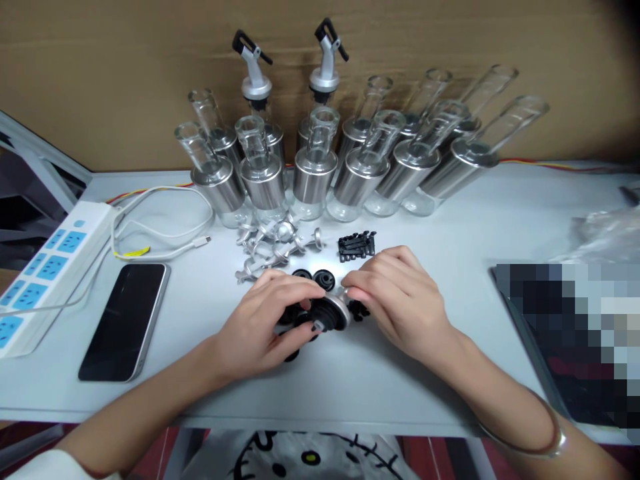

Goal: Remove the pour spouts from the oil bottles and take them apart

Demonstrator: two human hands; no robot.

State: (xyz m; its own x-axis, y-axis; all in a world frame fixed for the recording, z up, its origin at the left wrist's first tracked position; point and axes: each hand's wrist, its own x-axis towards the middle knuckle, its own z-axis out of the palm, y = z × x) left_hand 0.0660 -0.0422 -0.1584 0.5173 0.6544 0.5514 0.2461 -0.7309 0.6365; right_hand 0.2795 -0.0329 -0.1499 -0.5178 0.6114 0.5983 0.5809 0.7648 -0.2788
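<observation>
My left hand (267,320) grips a silver-rimmed pourer piece (334,313) by its black ribbed stopper, with thumb and fingers on either side. At the piece's other end, the fingertips of my right hand (400,300) are pinched on its silver part, which they partly hide. Black round stoppers (324,280) lie behind and under my left hand. Small black parts (359,310) sit beneath my right fingers. Silver pourer pieces (280,243) are heaped behind my left hand, and a cluster of black levers (357,246) lies behind my right hand.
Several glass bottles with steel sleeves (315,180) stand at the back; two carry pourers (325,63). On the left are a phone (125,320), a white cable (165,257) and a power strip (55,267). A dark flat object (530,340) and clear plastic (605,233) lie right.
</observation>
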